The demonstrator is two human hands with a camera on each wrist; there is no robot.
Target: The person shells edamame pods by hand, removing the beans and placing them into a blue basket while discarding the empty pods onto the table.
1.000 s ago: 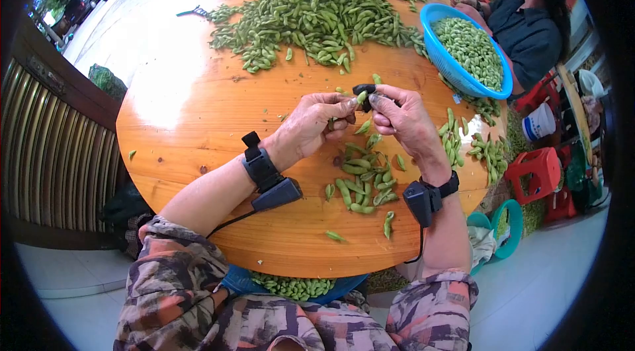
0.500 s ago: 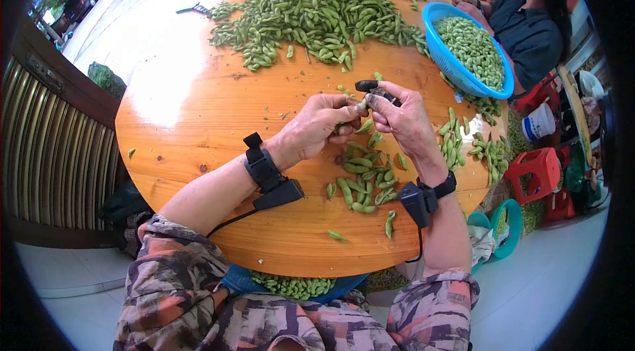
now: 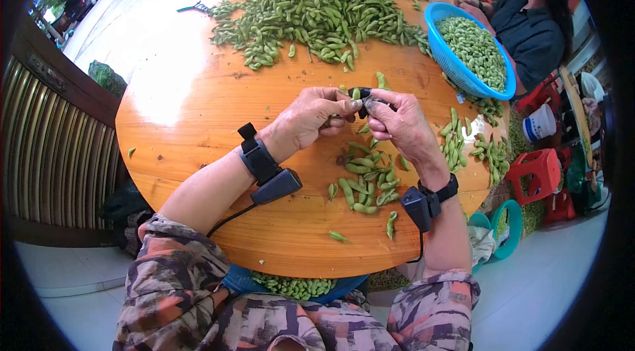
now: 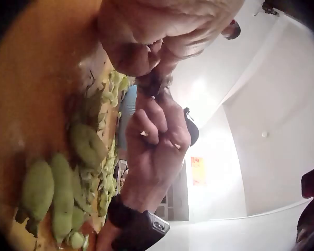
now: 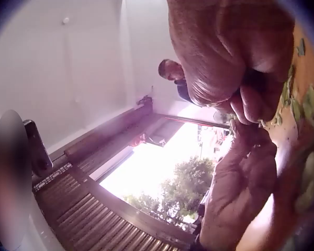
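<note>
My left hand (image 3: 307,119) pinches a small green soybean pod (image 3: 356,94) between thumb and curled fingers, above the round wooden table. Its tips meet those of my right hand (image 3: 403,119) at the pod. Black coverings (image 3: 362,112) show around the right fingertips, and the right thumb presses in beside them. Both hands also meet in the left wrist view, where fingers hide the pod. Below the hands lies a small group of soybean pods (image 3: 360,164), some plump and whole. Farther back is a large heap of pods (image 3: 317,17).
A blue basket (image 3: 456,63) full of pods stands at the right, near a seated person (image 3: 529,34). More loose pods (image 3: 453,143) lie right of my hand. A blue container (image 3: 238,279) with pods sits below the front edge. A red stool (image 3: 534,176) stands beyond the table.
The right fingers lifted apart from the left, showing a long black-covered fingertip, then came back down beside the pod. Both hands have stayed over the same spot of the table.
</note>
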